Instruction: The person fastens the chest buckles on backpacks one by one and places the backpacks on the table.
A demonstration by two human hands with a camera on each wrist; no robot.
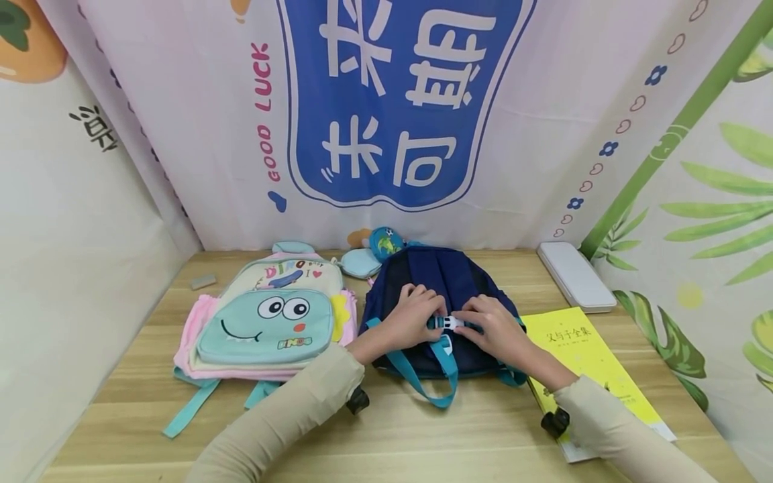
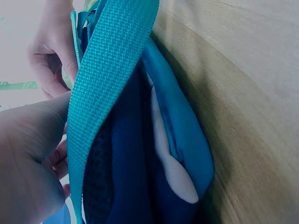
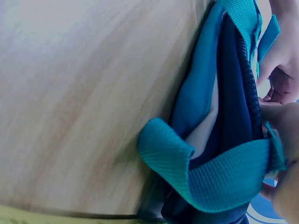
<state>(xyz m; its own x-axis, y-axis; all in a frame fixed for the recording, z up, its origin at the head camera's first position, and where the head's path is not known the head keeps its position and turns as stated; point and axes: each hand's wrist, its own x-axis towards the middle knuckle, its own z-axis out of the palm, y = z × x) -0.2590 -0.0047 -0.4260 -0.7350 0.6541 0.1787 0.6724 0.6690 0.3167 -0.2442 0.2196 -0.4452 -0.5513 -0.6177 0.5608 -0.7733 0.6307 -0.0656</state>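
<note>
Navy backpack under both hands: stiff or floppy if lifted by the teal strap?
Probably floppy: the navy backpack lies flat and sagging on the table, so it looks nearly empty and light. The teal strap curls in a loose loop, so it would likely hang and swing. Its woven webbing looks grippy, not slippery.

Staged recording booth – printed cloth backdrops (image 1: 181,134), wooden table (image 1: 423,429), children's backpacks (image 1: 272,315)
</note>
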